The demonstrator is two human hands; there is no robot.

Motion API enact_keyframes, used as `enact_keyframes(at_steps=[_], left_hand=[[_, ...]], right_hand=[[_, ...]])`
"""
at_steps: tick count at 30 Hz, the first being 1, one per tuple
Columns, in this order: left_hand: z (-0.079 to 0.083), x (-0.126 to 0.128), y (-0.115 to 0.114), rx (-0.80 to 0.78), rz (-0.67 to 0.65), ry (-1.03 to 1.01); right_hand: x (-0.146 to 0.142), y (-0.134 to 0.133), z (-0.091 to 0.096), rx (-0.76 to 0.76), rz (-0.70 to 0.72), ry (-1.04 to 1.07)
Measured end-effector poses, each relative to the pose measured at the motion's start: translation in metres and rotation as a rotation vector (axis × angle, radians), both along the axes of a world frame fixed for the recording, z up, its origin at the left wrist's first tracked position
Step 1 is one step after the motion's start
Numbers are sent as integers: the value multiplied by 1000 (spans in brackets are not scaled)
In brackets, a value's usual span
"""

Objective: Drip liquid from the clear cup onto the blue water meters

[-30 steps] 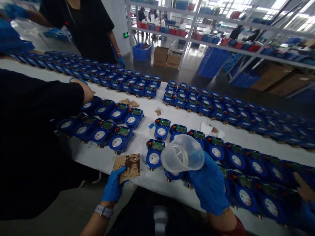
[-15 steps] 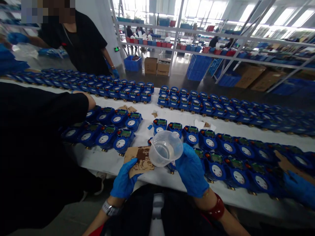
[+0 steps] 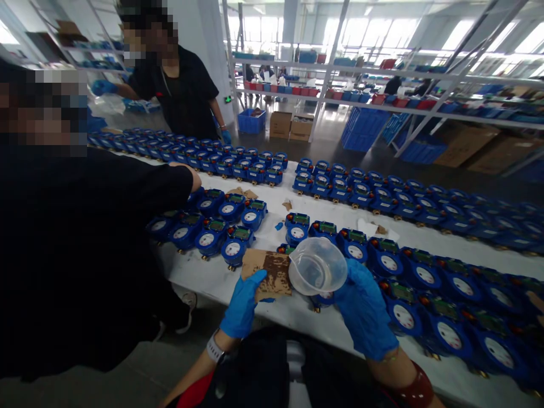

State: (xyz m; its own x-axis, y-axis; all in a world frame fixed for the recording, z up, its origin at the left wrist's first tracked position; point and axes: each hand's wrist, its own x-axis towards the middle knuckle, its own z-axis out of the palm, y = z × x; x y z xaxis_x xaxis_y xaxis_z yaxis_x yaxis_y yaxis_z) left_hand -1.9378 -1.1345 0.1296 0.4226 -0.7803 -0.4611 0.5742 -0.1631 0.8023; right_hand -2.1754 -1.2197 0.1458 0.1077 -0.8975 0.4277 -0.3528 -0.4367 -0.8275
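The right hand (image 3: 365, 314), in a blue glove, holds one clear plastic cup (image 3: 318, 266) tipped on its side, mouth toward the camera; its fingers wrap the cup's far side, closed on it. The left hand (image 3: 243, 303), also blue-gloved, pinches one piece of brown cardboard (image 3: 268, 273) by its near edge, fingers on top with the thumb hidden beneath. The cardboard bears a dark stain at its middle and sits just left of the cup, its right edge touching or nearly touching the cup's rim.

Both things hang over the near edge of the white worktop (image 3: 199, 277). Beyond the fingers lie blue water meters (image 3: 297, 226) with round dials in long rows; a cluster of about nine meters (image 3: 212, 226) lies left of the left hand's fingers, and the far rows hold too many to count. A few cardboard scraps (image 3: 240, 192) lie between the rows.

Two other people show: one in a black sleeve (image 3: 127, 192) close at the left, reaching over the cluster, and one person in black (image 3: 187, 96) standing across the worktop.
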Motion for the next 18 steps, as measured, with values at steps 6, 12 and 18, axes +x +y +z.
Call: enact_keyframes(at_steps=[6, 12, 18], left_hand=[[14, -5, -4, -69, -19, -89], [10, -8, -4, -115, 44, -326], [14, -4, -7, -132, 98, -236]], right_hand=[[6, -4, -2, -93, -25, 117], [20, -5, 5, -173, 48, 85], [22, -13, -4, -194, 34, 59]])
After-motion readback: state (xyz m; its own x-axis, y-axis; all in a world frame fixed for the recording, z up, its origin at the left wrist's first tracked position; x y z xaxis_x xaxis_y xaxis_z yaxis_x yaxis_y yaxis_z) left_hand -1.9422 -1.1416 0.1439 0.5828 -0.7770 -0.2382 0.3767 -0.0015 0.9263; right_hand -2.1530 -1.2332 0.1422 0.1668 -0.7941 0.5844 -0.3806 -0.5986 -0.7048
